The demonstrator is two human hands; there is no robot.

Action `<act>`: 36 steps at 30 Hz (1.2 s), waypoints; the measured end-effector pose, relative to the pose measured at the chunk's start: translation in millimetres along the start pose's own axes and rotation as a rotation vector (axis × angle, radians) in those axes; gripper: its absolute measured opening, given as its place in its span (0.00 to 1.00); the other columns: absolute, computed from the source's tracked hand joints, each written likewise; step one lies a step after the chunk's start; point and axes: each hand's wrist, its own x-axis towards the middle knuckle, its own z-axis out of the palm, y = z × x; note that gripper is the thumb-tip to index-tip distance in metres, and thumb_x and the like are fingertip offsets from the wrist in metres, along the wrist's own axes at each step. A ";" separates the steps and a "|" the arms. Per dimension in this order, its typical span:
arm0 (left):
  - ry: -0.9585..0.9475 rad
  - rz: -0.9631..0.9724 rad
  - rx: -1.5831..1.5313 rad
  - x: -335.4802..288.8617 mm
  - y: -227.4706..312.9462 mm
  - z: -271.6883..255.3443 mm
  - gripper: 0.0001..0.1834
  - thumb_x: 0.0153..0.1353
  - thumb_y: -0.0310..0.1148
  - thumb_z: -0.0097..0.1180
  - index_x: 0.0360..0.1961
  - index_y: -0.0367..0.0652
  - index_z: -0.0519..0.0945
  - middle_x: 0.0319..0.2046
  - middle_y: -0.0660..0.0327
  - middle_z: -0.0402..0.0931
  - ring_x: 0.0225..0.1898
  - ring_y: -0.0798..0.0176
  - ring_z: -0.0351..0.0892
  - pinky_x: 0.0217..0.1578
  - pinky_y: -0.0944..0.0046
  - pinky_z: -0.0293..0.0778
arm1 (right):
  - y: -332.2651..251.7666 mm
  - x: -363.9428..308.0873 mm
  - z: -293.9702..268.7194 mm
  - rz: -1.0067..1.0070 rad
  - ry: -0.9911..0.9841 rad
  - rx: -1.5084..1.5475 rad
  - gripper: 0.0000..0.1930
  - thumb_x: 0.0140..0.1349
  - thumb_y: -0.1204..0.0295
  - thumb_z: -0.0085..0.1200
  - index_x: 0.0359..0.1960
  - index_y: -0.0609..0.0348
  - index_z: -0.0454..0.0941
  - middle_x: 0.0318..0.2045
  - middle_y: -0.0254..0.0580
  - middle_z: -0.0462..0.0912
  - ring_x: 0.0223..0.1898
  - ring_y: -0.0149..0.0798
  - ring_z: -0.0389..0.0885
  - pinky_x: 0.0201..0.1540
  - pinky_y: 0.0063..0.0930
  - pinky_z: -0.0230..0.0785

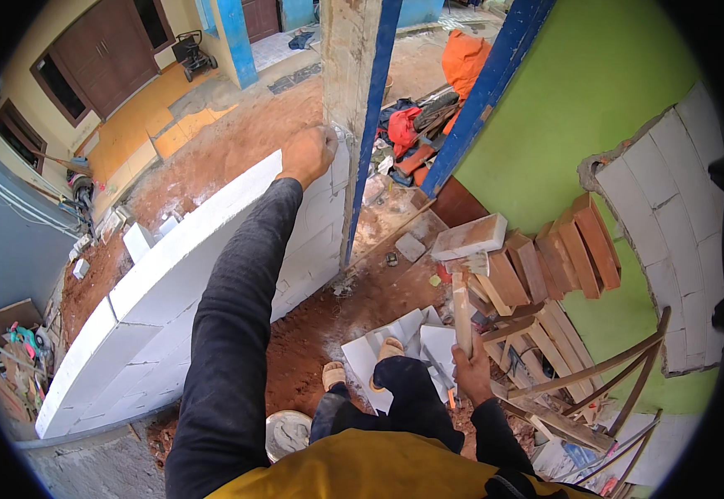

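Note:
My left hand (307, 155) is stretched far forward to the top of the white block wall (154, 295), where the wall meets the concrete column (346, 66). Its fingers are curled closed, and what they hold, if anything, is hidden. Low on the right, my right hand (472, 372) is wrapped round the handle of a wooden-handled tool (462, 308). The tool points away from me, with a wide, pale head at its far end; its exact kind is unclear. White blocks (370, 348) lie on the ground by my sandalled feet.
A bucket (287, 434) of grey mix stands near my legs. Stacked reddish-brown slabs (565, 249) lean along the green wall (570, 125), with a pale block (468, 237) beside them. Loose timber (578, 341) clutters the right. Blue posts (491, 91) frame an opening ahead.

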 end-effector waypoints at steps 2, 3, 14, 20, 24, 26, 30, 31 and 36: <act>0.023 0.014 0.046 9.4 4.8 8.0 0.11 0.64 0.36 0.58 0.36 0.45 0.90 0.39 0.50 0.88 0.45 0.41 0.86 0.49 0.45 0.79 | 18.4 -10.4 -4.0 0.082 0.033 0.071 0.27 0.71 0.69 0.58 0.71 0.56 0.69 0.27 0.35 0.77 0.22 0.29 0.75 0.22 0.28 0.71; 0.003 -0.013 0.017 12.5 6.1 11.2 0.11 0.63 0.36 0.58 0.36 0.45 0.90 0.38 0.49 0.88 0.45 0.41 0.87 0.48 0.45 0.79 | 24.9 -15.0 -6.4 0.101 0.049 0.067 0.27 0.71 0.69 0.57 0.71 0.55 0.69 0.28 0.36 0.77 0.22 0.29 0.75 0.22 0.28 0.71; -0.130 -0.136 0.135 43.3 6.3 41.1 0.16 0.52 0.41 0.65 0.36 0.43 0.92 0.37 0.41 0.88 0.41 0.41 0.89 0.44 0.44 0.81 | 75.7 7.1 -9.2 0.168 -0.095 0.246 0.33 0.72 0.64 0.53 0.76 0.62 0.62 0.38 0.43 0.80 0.25 0.36 0.75 0.26 0.36 0.71; -0.174 -0.073 0.218 47.2 9.9 39.3 0.14 0.54 0.38 0.63 0.39 0.47 0.92 0.42 0.50 0.90 0.46 0.44 0.90 0.51 0.43 0.77 | 56.1 19.9 -5.4 0.022 -0.073 -0.090 0.34 0.74 0.65 0.52 0.78 0.63 0.60 0.41 0.39 0.78 0.30 0.29 0.71 0.30 0.28 0.65; -0.181 0.006 0.233 42.5 9.2 34.4 0.13 0.56 0.37 0.63 0.40 0.47 0.92 0.41 0.51 0.90 0.45 0.45 0.90 0.51 0.43 0.77 | 40.2 17.0 -10.3 0.024 -0.140 -0.114 0.33 0.74 0.65 0.53 0.77 0.62 0.61 0.42 0.37 0.78 0.31 0.29 0.72 0.31 0.28 0.66; -0.175 0.012 0.228 41.9 9.8 34.4 0.13 0.56 0.36 0.62 0.40 0.47 0.92 0.41 0.51 0.91 0.45 0.45 0.90 0.51 0.43 0.77 | 43.2 20.6 -9.7 0.058 -0.156 -0.120 0.33 0.73 0.65 0.53 0.77 0.62 0.61 0.42 0.38 0.78 0.31 0.30 0.73 0.32 0.28 0.67; -0.138 0.004 0.241 40.1 19.8 36.5 0.11 0.59 0.34 0.61 0.39 0.46 0.92 0.41 0.50 0.90 0.45 0.45 0.91 0.49 0.45 0.78 | 63.2 30.3 -7.2 -0.028 -0.188 -0.145 0.33 0.73 0.65 0.53 0.76 0.63 0.62 0.42 0.41 0.79 0.32 0.31 0.75 0.35 0.31 0.71; -0.126 -0.005 0.245 38.9 23.3 36.4 0.11 0.60 0.34 0.60 0.39 0.46 0.92 0.41 0.49 0.90 0.45 0.45 0.91 0.48 0.45 0.79 | 67.2 31.7 -6.7 -0.054 -0.211 -0.152 0.33 0.73 0.65 0.54 0.76 0.63 0.62 0.43 0.42 0.79 0.33 0.31 0.76 0.35 0.32 0.72; -0.071 -0.047 0.220 30.6 33.2 34.5 0.11 0.61 0.33 0.59 0.39 0.46 0.92 0.41 0.49 0.90 0.43 0.44 0.91 0.43 0.47 0.83 | 59.8 19.1 -11.9 0.187 -0.238 -0.157 0.33 0.70 0.67 0.56 0.75 0.63 0.62 0.33 0.40 0.79 0.31 0.34 0.78 0.36 0.35 0.75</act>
